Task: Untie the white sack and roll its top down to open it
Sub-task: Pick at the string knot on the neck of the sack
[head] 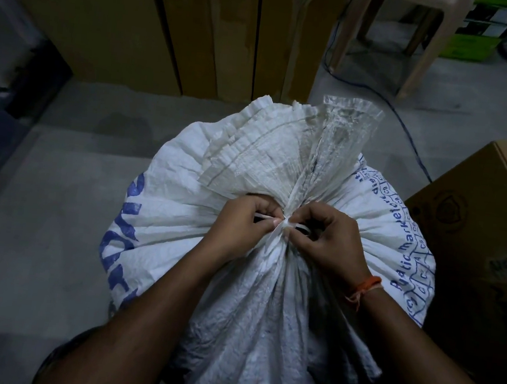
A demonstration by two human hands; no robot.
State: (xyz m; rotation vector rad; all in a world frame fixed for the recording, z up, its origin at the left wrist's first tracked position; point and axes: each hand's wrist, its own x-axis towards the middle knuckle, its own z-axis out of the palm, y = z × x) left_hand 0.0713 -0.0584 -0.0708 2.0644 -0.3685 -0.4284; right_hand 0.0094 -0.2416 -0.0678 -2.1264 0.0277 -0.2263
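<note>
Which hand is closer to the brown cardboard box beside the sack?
Right. The right hand pinches the white tie on the side facing the brown cardboard box; the left hand is across the knot, farther away.

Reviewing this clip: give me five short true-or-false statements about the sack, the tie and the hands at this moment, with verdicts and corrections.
1. The white sack is gathered shut at its neck by a white tie. True.
2. Only one hand touches the tie. False: the left hand and the right hand both pinch at it, one from each side.
3. The sack's top is already rolled down. False: the gathered top fans out beyond the tie, unrolled.
4. An orange wristband sits on the right wrist. True.
5. A brown cardboard box stands to the left of the sack. False: it stands to the right.
</note>
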